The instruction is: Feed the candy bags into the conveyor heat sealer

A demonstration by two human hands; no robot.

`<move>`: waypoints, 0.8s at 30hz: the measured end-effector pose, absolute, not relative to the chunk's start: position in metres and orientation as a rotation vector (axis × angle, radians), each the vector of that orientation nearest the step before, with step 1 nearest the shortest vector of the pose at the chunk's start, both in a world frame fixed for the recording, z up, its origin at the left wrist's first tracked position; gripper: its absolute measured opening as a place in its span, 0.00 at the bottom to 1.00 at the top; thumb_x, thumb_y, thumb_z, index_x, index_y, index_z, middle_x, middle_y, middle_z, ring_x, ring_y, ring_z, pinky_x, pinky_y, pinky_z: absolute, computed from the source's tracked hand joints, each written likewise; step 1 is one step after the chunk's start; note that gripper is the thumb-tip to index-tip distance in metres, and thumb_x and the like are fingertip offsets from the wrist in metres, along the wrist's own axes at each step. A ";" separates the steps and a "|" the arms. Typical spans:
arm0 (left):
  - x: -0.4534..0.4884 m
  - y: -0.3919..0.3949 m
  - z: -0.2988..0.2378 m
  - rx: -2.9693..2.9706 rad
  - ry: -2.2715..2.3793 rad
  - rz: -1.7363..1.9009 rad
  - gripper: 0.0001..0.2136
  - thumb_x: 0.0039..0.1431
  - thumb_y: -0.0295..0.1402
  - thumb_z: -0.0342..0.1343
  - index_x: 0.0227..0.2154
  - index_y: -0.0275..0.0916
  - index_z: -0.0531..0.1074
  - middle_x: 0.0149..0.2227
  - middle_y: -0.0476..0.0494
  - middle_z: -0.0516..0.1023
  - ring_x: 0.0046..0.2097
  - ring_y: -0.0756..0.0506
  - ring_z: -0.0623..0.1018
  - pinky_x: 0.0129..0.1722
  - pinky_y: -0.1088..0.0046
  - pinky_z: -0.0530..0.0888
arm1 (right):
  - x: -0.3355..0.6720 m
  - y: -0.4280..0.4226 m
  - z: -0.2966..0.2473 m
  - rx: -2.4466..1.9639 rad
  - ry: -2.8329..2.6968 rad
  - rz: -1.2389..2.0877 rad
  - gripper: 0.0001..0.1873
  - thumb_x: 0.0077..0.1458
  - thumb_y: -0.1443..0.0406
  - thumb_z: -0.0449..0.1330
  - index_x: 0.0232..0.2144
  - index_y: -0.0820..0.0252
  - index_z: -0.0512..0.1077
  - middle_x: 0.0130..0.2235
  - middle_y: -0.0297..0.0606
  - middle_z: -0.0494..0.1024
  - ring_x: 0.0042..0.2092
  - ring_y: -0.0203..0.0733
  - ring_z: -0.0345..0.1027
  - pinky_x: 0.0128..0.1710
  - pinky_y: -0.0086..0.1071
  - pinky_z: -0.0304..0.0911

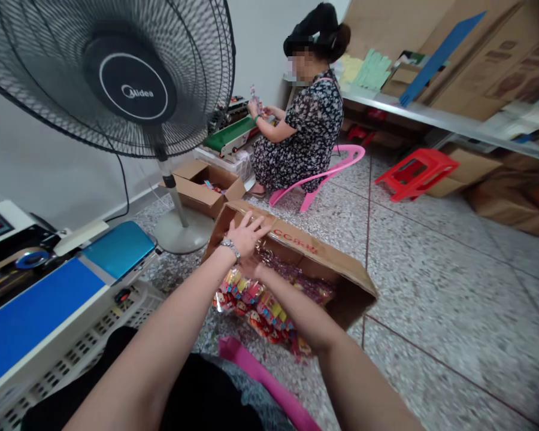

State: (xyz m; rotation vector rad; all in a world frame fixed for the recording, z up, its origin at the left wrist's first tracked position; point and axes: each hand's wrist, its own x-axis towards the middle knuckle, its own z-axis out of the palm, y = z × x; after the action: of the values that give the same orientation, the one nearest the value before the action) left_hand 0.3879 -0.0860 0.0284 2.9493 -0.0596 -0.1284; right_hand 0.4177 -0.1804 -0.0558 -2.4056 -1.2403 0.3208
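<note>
My left hand (pixel 248 236), with a silver watch (pixel 230 249) on the wrist, is held over the near opening of a cardboard box (pixel 291 234) with red lettering. Its fingers are spread and nothing is in them. Just below it, partly behind the left wrist, my right hand (pixel 250 266) reaches in at the box's mouth; its fingers are blurred and mostly hidden. The box stands tilted on the floor. Many small, colourful, clear-wrapped packets (pixel 263 302) with red, yellow and pink figures fill it and spill along its near side.
A large fan (pixel 133 90) stands at left, above a blue-belted machine (pixel 45 320). Beyond are another open carton (pixel 197 193) and a co-worker (pixel 317 114) seated at a green-belted machine (pixel 231 134). A pink chair part (pixel 265 377) lies before me; a red stool (pixel 415 170) stands right.
</note>
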 end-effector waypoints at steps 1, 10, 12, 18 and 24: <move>0.388 -0.086 0.028 2.946 -0.064 -0.123 0.30 0.53 0.26 0.43 0.59 0.54 0.50 0.65 0.52 0.45 0.64 0.35 0.40 0.51 0.36 0.54 | 0.420 -0.197 -0.052 -2.397 -1.304 0.335 0.19 0.59 0.57 0.48 0.43 0.65 0.69 0.43 0.38 0.73 0.42 0.37 0.66 0.45 0.30 0.59; 0.396 -0.087 0.021 2.907 -0.077 -0.138 0.31 0.52 0.24 0.45 0.59 0.55 0.48 0.65 0.51 0.43 0.64 0.35 0.37 0.52 0.37 0.52 | 0.339 -0.411 -0.081 -2.633 -1.988 0.571 0.34 0.40 0.50 0.64 0.50 0.53 0.63 0.42 0.44 0.70 0.42 0.48 0.63 0.37 0.36 0.60; 0.396 -0.087 0.021 2.910 -0.072 -0.147 0.31 0.52 0.25 0.46 0.59 0.55 0.48 0.65 0.51 0.43 0.64 0.35 0.37 0.51 0.36 0.53 | 0.322 -0.432 -0.105 -2.738 -1.953 0.537 0.37 0.41 0.55 0.66 0.53 0.49 0.59 0.46 0.44 0.68 0.45 0.49 0.61 0.39 0.38 0.60; 0.395 -0.088 0.022 2.927 -0.079 -0.163 0.33 0.52 0.26 0.49 0.59 0.54 0.46 0.65 0.50 0.42 0.64 0.35 0.36 0.50 0.35 0.54 | 0.342 -0.437 -0.124 -2.723 -1.653 0.716 0.20 0.56 0.71 0.51 0.51 0.53 0.63 0.43 0.40 0.72 0.44 0.40 0.65 0.42 0.32 0.61; 0.395 -0.089 0.025 2.922 -0.071 -0.192 0.33 0.52 0.27 0.50 0.59 0.54 0.46 0.65 0.50 0.42 0.64 0.35 0.36 0.52 0.37 0.54 | 0.374 -0.430 -0.106 -2.902 -1.507 0.732 0.28 0.52 0.75 0.48 0.55 0.51 0.57 0.49 0.40 0.68 0.46 0.39 0.66 0.43 0.29 0.62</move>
State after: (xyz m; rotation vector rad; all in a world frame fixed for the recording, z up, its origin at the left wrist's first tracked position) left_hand 0.3948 -0.0886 0.0246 2.9222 -0.0709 -0.1920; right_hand 0.3741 -0.4299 -0.1062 -2.9016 -1.5073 0.7316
